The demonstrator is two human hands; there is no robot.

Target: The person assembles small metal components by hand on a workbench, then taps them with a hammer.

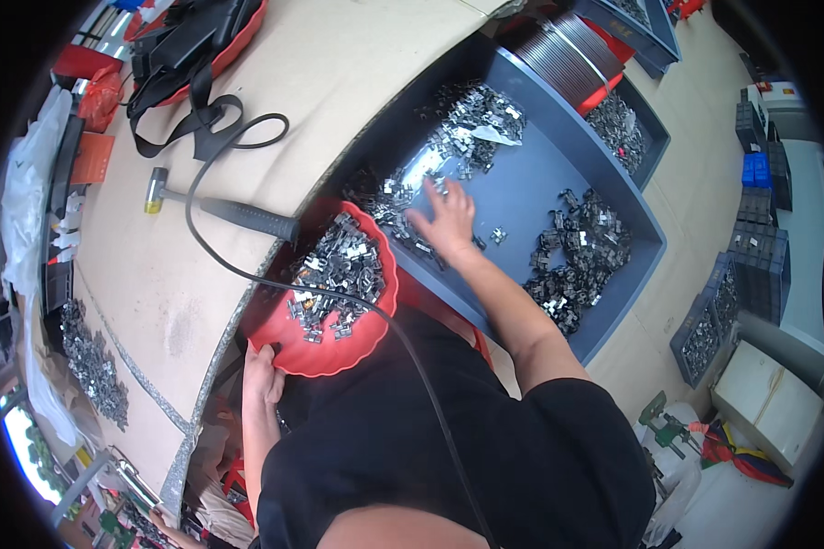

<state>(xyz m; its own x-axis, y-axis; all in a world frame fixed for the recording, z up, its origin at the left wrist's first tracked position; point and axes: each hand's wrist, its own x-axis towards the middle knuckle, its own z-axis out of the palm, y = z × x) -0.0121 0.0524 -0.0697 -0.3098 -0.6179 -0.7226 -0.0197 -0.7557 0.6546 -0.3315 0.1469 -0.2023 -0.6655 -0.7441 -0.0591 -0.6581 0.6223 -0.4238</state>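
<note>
My left hand (262,373) is closed on the rim of a red scalloped bowl (325,364), tilted at the table edge. Inside it lies a heap of small silver metal parts (339,274), some with dark pieces. My right hand (450,220) reaches into a large grey-blue plastic bin (549,151), fingers spread over loose metal parts (395,197) along its near left side. Small shiny pieces show by the fingertips; whether they touch them I cannot tell. A second pile of parts (581,247) is at the bin's right end, and another (476,119) at its far end.
A black cable (339,295) crosses the bowl and runs towards my body. On the table (339,64) lie a hammer (238,215) and a black strap (206,123). A wire spool (563,59) stands beyond the bin. Further bins of parts (705,329) are at right on the floor.
</note>
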